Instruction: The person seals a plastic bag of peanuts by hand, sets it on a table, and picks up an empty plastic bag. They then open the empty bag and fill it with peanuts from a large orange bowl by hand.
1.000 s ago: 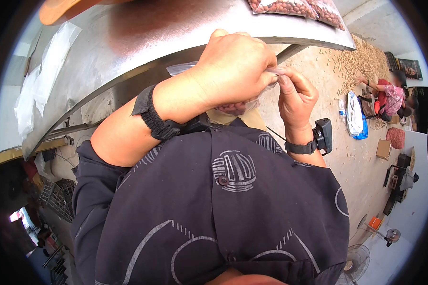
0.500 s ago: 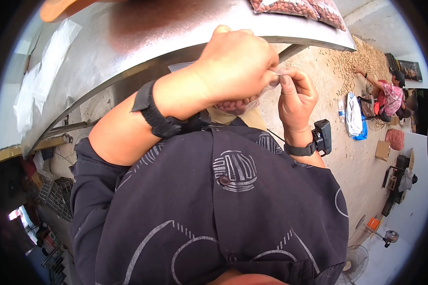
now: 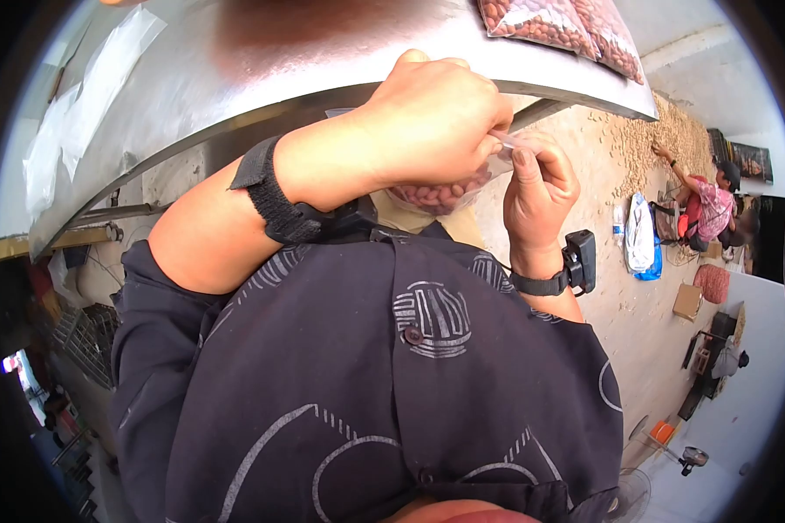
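Observation:
A clear plastic bag of reddish-brown nuts (image 3: 436,193) hangs below the metal table's edge, in front of my dark shirt. My left hand (image 3: 445,109) is closed over the bag's top, its fingers curled and partly hidden behind the back of the hand. To its right, my right hand (image 3: 541,183) pinches the twisted plastic end between thumb and forefinger. A short strip of plastic stretches between the two hands. My left forearm covers much of the bag.
The metal table (image 3: 323,52) bears filled nut bags (image 3: 549,26) at its right and empty plastic bags (image 3: 87,113) at its left. A person (image 3: 713,200) crouches by nuts spread on the floor (image 3: 645,144). A fan (image 3: 632,497) stands at lower right.
My hands have drawn slightly apart, and more of the plastic strip shows between them. The whole view has shifted a little. Both hands keep their hold.

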A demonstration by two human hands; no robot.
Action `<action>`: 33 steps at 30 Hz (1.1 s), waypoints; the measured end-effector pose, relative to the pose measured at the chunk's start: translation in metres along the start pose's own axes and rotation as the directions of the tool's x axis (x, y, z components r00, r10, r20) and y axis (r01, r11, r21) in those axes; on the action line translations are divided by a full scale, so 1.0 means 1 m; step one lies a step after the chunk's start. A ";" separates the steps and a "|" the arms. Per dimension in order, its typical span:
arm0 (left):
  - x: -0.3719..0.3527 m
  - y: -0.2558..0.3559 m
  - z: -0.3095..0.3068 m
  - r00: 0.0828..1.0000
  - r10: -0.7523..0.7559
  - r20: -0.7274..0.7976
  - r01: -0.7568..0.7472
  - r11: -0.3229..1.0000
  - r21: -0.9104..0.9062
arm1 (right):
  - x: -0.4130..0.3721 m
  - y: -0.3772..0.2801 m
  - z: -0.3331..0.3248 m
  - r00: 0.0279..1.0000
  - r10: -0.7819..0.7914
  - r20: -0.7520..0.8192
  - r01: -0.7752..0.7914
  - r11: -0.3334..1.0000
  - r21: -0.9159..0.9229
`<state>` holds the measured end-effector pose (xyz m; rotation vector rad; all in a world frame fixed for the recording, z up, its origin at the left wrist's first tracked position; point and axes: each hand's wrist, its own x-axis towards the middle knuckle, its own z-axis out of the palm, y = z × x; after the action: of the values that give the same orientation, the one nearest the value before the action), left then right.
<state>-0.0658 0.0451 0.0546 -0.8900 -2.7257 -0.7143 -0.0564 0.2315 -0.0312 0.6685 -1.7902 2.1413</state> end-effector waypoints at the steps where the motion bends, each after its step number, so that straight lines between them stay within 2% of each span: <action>1: -0.001 -0.001 -0.002 1.000 -0.009 0.009 0.009 1.000 0.001 | 0.000 0.000 -0.002 1.000 -0.006 0.000 0.006 1.000 -0.005; 16: -0.049 -0.031 -0.023 0.993 -0.106 -0.057 0.107 0.994 0.013 | 0.001 -0.004 -0.002 0.999 0.006 -0.046 -0.007 0.999 -0.031; 28: -0.078 -0.060 -0.026 0.976 -0.169 -0.138 0.154 0.981 -0.116 | -0.002 0.006 -0.012 0.999 -0.014 -0.048 0.015 1.000 0.015; 33: -0.083 -0.067 -0.028 0.970 -0.196 -0.141 0.175 0.973 -0.148 | -0.003 0.007 -0.016 0.998 0.023 -0.050 -0.021 0.999 0.042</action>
<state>-0.0378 -0.0581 0.0266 -0.5794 -2.6700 -0.9700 -0.0595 0.2458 -0.0405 0.6014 -1.7391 2.1954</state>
